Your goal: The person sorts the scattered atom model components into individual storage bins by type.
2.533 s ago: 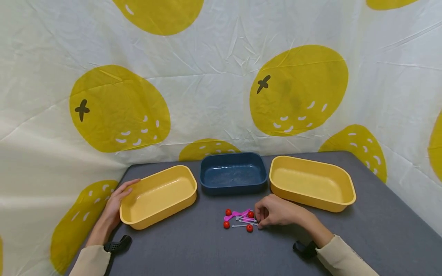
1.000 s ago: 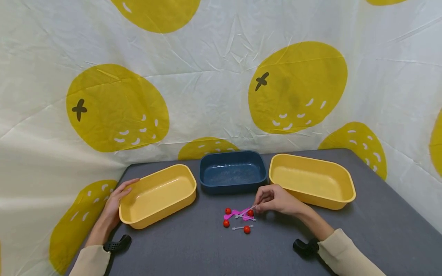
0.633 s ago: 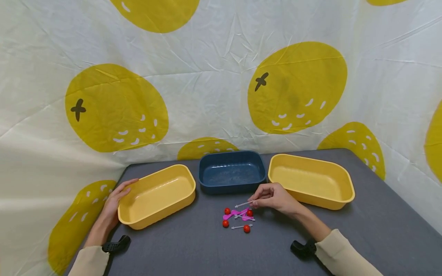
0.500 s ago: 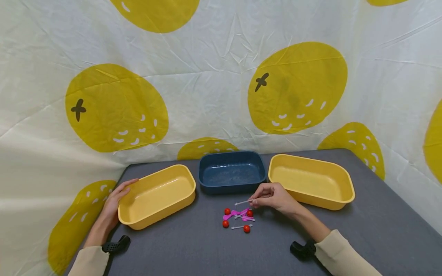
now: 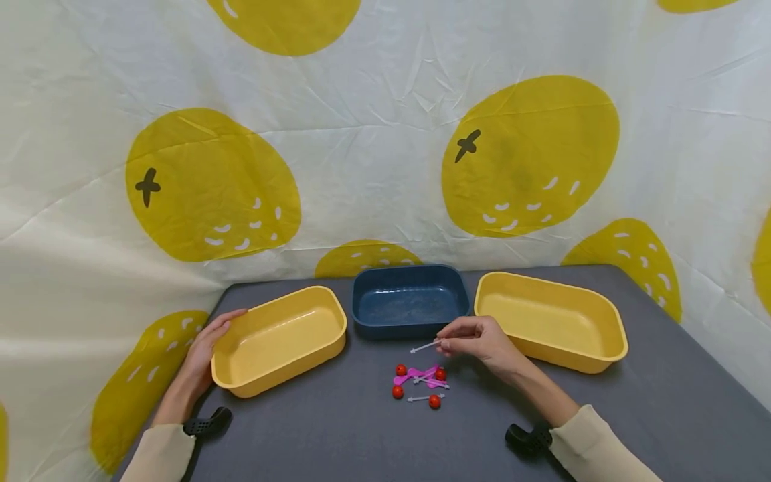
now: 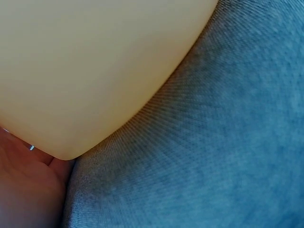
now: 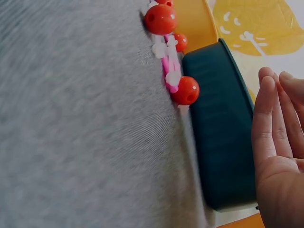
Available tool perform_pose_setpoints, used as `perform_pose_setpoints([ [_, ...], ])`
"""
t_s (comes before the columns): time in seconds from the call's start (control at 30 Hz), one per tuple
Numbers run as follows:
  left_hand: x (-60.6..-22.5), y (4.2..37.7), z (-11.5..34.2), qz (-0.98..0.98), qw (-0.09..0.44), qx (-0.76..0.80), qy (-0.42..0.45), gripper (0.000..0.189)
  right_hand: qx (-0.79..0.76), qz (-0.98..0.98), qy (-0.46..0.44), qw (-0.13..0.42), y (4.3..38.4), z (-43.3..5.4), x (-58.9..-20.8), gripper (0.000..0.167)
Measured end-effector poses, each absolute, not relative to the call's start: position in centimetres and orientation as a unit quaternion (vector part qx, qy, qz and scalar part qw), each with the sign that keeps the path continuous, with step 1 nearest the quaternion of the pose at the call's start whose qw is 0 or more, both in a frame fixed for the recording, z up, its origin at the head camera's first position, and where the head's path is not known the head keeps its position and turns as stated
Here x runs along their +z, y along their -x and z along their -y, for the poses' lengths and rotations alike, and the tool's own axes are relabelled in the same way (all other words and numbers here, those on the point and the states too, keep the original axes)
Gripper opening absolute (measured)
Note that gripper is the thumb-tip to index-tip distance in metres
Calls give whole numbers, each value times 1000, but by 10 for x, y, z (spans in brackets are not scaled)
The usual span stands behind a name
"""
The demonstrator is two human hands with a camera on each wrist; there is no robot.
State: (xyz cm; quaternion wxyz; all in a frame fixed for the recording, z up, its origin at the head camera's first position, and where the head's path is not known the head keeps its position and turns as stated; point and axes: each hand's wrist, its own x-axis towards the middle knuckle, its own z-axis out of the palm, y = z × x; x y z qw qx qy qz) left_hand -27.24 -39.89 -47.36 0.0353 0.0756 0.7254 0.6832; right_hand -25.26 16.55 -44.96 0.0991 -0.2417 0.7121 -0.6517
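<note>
My right hand pinches a thin pale plastic stick with a knobbed end between thumb and fingertips. It hovers above a small pile, just in front of the blue bin. In the pile lie pink spoon-like pieces, more pale sticks and several red beads. My left hand rests against the left end of a yellow bin, its fingers stretched along the rim. In the left wrist view the bin's wall covers most of that hand. The right wrist view hides the held stick.
A second yellow bin stands at the right, beside the blue one. All three bins hold nothing visible. Behind the grey tabletop hangs a pale curtain with yellow fruit prints.
The right hand has picked a stick off the pile's right side and raised it toward the blue bin. A front bead shifted slightly. The left hand stays on its bin.
</note>
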Motion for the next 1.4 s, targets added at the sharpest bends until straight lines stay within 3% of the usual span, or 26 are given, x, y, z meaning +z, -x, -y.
perform_pose_setpoints([
  [0.63,-469,272,394,-734,40,675,-60,57,-678,-694,227,87,262,-130,-421,24],
  [0.97,-472,271,395,-736,43,674,-55,58,-689,-671,254,99,271,-102,-405,30],
  [1.4,-472,271,397,-737,46,672,-43,59,-696,-668,240,106,279,-72,-401,20],
])
